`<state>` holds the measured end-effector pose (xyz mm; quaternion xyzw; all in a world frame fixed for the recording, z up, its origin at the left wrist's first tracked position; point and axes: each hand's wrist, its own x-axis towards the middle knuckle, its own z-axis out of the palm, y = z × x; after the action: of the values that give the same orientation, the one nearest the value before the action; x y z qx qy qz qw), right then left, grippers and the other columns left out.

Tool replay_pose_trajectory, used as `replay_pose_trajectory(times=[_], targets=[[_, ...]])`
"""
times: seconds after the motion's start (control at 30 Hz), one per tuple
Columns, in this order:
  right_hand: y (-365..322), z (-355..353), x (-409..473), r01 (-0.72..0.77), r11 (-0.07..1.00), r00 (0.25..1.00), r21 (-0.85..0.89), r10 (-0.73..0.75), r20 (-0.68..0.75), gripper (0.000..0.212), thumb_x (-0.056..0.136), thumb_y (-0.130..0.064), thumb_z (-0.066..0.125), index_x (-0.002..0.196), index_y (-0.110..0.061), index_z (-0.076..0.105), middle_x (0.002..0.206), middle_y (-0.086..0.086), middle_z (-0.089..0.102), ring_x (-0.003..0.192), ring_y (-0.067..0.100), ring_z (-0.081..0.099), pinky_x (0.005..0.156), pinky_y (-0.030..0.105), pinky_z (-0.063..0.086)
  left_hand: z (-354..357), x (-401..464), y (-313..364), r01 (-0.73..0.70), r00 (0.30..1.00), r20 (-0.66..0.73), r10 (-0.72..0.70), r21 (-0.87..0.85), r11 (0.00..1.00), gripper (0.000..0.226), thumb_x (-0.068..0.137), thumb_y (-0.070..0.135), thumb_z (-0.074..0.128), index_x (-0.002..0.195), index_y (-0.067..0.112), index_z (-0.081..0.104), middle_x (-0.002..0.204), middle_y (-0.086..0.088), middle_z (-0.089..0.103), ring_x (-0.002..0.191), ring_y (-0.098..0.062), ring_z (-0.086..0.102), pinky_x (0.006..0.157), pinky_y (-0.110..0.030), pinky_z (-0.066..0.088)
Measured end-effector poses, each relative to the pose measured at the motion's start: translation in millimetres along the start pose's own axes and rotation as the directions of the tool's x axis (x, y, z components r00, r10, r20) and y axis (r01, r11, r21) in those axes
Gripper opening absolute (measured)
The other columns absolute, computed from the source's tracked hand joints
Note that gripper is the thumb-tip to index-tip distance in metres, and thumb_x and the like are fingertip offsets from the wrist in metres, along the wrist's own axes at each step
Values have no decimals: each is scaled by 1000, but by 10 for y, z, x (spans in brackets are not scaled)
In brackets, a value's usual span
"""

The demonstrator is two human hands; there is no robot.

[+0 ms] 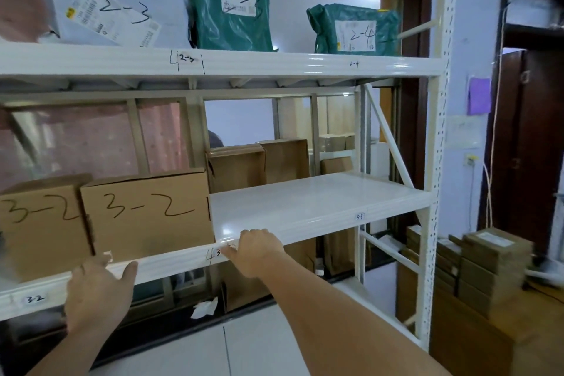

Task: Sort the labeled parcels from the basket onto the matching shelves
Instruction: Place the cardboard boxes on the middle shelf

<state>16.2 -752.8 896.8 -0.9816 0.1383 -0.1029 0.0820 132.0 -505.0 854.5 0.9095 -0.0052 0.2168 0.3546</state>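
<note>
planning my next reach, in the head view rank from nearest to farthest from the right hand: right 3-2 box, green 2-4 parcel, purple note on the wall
From the right hand:
1. right 3-2 box, just left, same shelf
2. green 2-4 parcel, shelf above, to the right
3. purple note, on the wall beyond the rack

There is one view only, from a wide-angle camera on the person's head. It stands close before a white metal rack (pixel 436 137), facing it a little from the left, so the shelves run off toward the right upright. It looks level to slightly downward: the lower shelf (pixel 305 204) lies mid-frame, both forearms enter from the bottom edge, and straight lines bow near the borders.
</note>
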Motion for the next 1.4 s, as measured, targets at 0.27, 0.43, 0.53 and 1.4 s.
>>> replay_pose_trajectory(times=[0.27,0.43,0.53,1.4], targets=[[272,-20,-710,6,999,988,44,-13,152,74,99,-67,37,143,-8,48,141,14,55,129,33,51,107,50,40,-168,-773,255,-383,824,469,317,51,922,26,95,55,56,99,30,61,113,2,59,95,-14,54,83,-33,42],[601,100,-1052,-51,996,949,75,25,314,86,95,-74,38,156,-15,32,158,12,39,142,35,39,114,54,35,123,-982,96,-367,667,702,249,19,930,102,63,102,35,128,28,62,130,7,62,114,-14,60,101,-35,46],[820,273,-1187,-55,998,920,44,33,391,95,88,-83,37,159,-21,25,164,7,29,148,32,32,118,54,30,163,-1181,10,-305,588,790,174,17,952,117,59,104,41,150,29,46,152,10,46,134,-14,47,116,-37,35],[263,2396,-3089,371,923,451,100,-273,850,84,94,-77,35,161,-29,20,167,3,22,152,27,25,119,42,23,-630,-4299,-1977,134,390,730,-561,557,819,102,76,91,38,157,30,30,162,1,33,143,-27,37,116,-46,29]])
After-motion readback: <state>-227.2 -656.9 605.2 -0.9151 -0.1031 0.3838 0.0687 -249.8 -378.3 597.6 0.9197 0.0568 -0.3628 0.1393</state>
